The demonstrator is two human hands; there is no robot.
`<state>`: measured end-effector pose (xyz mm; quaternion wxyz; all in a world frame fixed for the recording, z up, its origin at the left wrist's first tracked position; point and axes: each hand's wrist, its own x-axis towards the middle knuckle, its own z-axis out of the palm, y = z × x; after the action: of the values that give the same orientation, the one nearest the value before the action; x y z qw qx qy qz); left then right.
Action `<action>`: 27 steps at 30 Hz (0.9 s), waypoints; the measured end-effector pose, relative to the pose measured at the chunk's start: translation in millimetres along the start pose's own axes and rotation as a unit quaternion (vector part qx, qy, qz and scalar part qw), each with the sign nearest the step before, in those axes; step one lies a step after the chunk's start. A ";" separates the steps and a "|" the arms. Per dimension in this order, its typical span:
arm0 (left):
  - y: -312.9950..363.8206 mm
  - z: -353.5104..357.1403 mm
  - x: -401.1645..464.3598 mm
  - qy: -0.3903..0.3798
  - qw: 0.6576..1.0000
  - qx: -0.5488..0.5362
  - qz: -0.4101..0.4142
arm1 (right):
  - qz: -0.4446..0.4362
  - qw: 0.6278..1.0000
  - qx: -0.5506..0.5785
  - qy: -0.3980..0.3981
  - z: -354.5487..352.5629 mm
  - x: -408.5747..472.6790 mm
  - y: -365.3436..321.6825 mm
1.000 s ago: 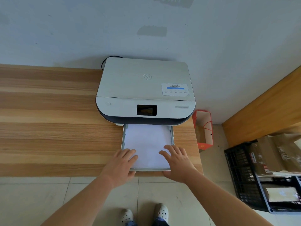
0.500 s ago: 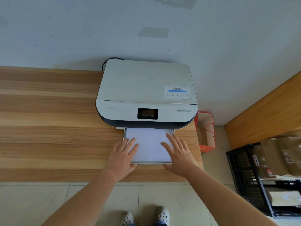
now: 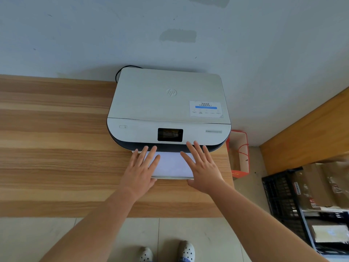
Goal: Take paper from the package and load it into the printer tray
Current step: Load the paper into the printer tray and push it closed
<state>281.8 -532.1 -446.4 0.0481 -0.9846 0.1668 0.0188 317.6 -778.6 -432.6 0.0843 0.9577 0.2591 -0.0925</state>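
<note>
Directly ahead of both flat, released grips, left hand (image 3: 140,172) and right hand (image 3: 203,168), the paper-loaded tray (image 3: 171,177) is being pressed lengthwise into the printer (image 3: 168,103), both hands equally near.

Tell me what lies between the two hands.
In the head view, white paper in the tray lies between left hand and right hand.

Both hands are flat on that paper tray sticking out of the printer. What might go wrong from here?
Fingers could get pinched: the fingertips of the left hand and right hand already reach the printer front where the tray slides in. The paper lies loose under the palms, so uneven pressure might skew or buckle it. A hard shove might also slide the printer on the table.
</note>
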 end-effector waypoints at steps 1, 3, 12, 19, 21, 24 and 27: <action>-0.1 -0.3 2.4 0.000 1.000 -0.003 -0.005 | 0.003 1.000 -0.002 0.000 -0.1 2.8 0.5; -1.4 -1.0 7.2 0.002 1.000 -0.008 -0.014 | 0.014 1.000 -0.004 0.003 -1.7 6.8 2.5; -10.7 -5.9 29.5 0.009 0.999 -0.011 -0.041 | 0.068 0.997 -0.031 0.014 -11.9 20.6 7.4; -15.2 -5.2 39.4 0.001 0.999 -0.012 -0.049 | 0.058 0.998 -0.028 0.023 -9.7 30.9 13.9; -17.0 -4.3 40.9 0.005 0.999 -0.014 -0.046 | 0.059 0.998 -0.027 0.023 -8.0 32.2 15.3; -20.3 -2.7 43.8 0.012 0.999 -0.011 -0.032 | 0.059 0.998 -0.025 0.027 -5.3 34.6 16.8; -24.7 -0.5 49.1 0.010 0.999 -0.003 -0.040 | 0.059 0.997 -0.018 0.037 -2.0 37.3 16.8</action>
<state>336.3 -525.0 -446.3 0.0441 -0.9908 0.1280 0.0079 358.1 -774.5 -437.0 0.0968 0.9724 0.2070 -0.0469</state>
